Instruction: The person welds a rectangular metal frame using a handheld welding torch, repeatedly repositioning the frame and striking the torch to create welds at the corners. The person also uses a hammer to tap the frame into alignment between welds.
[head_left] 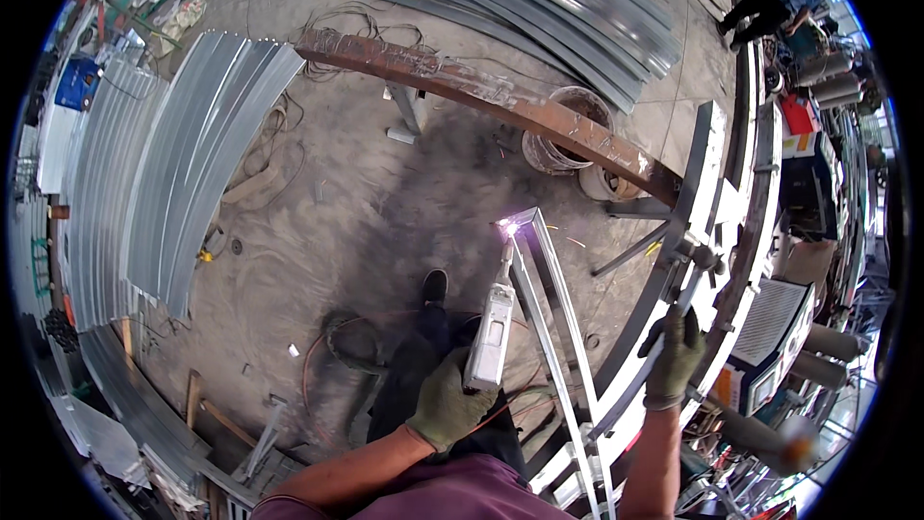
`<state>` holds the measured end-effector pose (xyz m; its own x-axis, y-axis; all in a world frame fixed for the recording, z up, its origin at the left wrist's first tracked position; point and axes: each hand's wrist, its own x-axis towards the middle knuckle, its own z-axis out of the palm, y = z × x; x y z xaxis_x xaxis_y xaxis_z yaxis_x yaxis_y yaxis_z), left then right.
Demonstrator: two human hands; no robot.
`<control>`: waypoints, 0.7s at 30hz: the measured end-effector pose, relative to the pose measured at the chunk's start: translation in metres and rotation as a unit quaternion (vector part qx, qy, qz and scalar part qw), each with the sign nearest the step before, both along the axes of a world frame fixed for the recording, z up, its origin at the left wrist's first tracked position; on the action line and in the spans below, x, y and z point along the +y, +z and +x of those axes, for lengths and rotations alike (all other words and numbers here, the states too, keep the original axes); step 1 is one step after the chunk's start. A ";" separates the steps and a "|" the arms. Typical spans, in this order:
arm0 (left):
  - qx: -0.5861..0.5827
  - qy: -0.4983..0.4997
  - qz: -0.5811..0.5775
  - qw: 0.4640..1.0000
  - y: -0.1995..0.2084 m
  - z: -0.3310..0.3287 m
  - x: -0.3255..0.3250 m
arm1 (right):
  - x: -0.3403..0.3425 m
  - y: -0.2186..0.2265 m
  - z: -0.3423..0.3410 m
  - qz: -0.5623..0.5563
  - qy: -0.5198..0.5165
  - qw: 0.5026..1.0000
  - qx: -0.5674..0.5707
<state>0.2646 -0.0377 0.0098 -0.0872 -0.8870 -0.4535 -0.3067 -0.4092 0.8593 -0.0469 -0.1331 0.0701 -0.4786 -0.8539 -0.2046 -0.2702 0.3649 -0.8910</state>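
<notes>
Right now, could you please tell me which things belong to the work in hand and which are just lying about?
In use:
Left hand, holding the pale grey tool
Metal frame, glowing at the corner by the tool's tip
Right hand, at the long metal beams

Apparently lying about:
Corrugated sheets
Stacked metal panels
Buckets

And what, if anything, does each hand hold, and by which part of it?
The left hand holds the welding torch by its near end; whether the right hand grips anything cannot be told.
</notes>
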 end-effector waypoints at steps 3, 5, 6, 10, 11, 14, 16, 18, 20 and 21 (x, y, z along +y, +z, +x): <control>-0.015 0.033 0.018 0.999 0.004 -0.010 -0.001 | -0.048 0.035 -0.008 -0.001 0.086 0.995 0.052; -0.006 0.038 -0.020 0.999 0.002 -0.011 -0.007 | -0.070 0.038 -0.001 0.050 0.101 0.993 0.019; 0.005 0.033 -0.038 0.999 0.004 -0.007 -0.013 | -0.079 0.034 0.007 0.070 0.127 0.989 -0.009; 0.197 0.071 -0.006 0.978 -0.008 0.007 0.006 | -0.084 0.015 0.038 0.174 0.221 0.959 -0.036; 0.216 0.070 0.005 0.974 -0.009 0.009 0.007 | -0.080 0.005 0.043 0.184 0.216 0.957 -0.059; 0.257 0.093 0.018 0.962 -0.007 0.005 0.007 | -0.073 -0.004 0.060 0.228 0.185 0.953 -0.068; 0.239 0.097 0.014 0.966 -0.012 0.001 0.008 | -0.074 -0.001 0.062 0.242 0.196 0.948 -0.070; 0.242 0.107 0.024 0.964 -0.019 -0.004 0.012 | -0.069 -0.003 0.060 0.245 0.192 0.947 -0.077; 0.256 0.121 0.036 0.959 -0.022 -0.008 0.017 | -0.065 -0.003 0.056 0.243 0.183 0.949 -0.079; 0.255 0.127 0.036 0.958 -0.022 -0.009 0.019 | -0.064 -0.004 0.055 0.242 0.180 0.950 -0.082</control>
<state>0.2557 -0.0188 -0.0123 -0.1002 -0.8767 -0.4704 0.2628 -0.4793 0.8374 0.0081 -0.1972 0.0663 -0.1016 -0.7436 -0.6609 -0.3275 0.6523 -0.6836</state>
